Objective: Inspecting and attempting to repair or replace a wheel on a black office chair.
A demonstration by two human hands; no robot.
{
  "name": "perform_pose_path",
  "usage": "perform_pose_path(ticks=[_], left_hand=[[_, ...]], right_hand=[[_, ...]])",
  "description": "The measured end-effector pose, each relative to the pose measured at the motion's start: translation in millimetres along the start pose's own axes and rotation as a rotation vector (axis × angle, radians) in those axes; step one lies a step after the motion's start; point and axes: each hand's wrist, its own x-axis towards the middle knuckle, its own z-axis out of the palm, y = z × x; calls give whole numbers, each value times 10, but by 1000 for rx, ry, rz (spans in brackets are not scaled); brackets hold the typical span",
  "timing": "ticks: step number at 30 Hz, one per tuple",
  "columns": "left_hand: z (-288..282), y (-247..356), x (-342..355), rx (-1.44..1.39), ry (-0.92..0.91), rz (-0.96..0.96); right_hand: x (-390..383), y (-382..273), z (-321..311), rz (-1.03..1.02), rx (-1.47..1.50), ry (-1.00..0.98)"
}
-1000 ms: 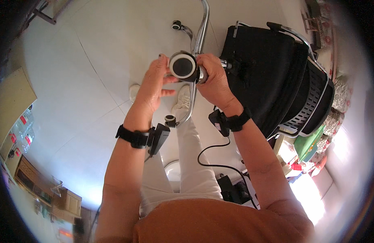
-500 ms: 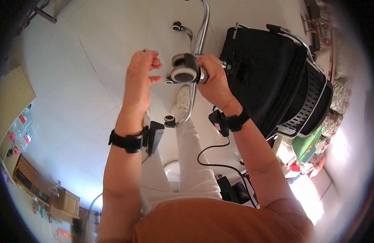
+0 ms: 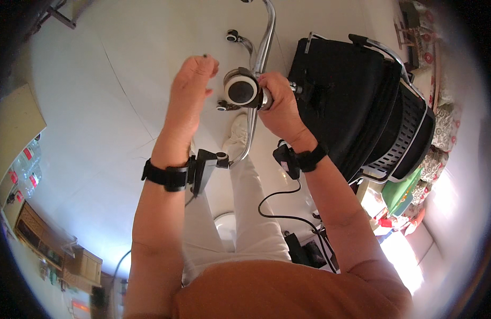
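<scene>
My right hand (image 3: pixel 278 103) is wrapped round a chrome leg of the upended chair base (image 3: pixel 265 40), just beside a large-looking black and white caster wheel (image 3: pixel 241 89). My left hand (image 3: pixel 191 90) is raised a short way left of that wheel, fingers loosely bent and apart, seemingly empty and not touching it. Smaller-looking casters sit on other legs, one at the upper arm (image 3: pixel 232 35), another lower down (image 3: pixel 222 158). The black chair (image 3: pixel 343 106) lies to the right of the base. A black strapped device is on each wrist.
At the far left stand a pale board (image 3: pixel 19 114) and several plastic bottles (image 3: pixel 26 165). Wooden furniture (image 3: pixel 86 263) is at the lower left. Patterned cushions (image 3: pixel 434 165) and a green item (image 3: pixel 402 191) line the right side. A black cable (image 3: pixel 277 215) hangs below my right wrist.
My left hand has moved away from the caster, leftward and upward, its fingers bending more. The caster swivelled, looking tilted half a second ago and round-faced now. My right hand stays in place.
</scene>
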Motion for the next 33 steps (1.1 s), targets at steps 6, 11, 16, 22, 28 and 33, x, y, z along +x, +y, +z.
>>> perform_pose_path(ticks=[6,11,16,22,28,33], left_hand=[[101,226,18,-90,-397,-571],[109,99,18,116,-457,160],[207,151,-188,-324,-148,-28],[131,-97,-457,412,-239,441],[82,-172,-396,444,-137,279],[-46,87,-2,282,-329,27]], right_hand=[[-25,15,-5,-12,8,-33],[-4,-4,25,-38,21,8],[-146,-38,46,93,-121,115],[-716,-591,135,968,809,295],[-433,-741,499,800,1682,244],[-473,-611,658,882,1852,326]])
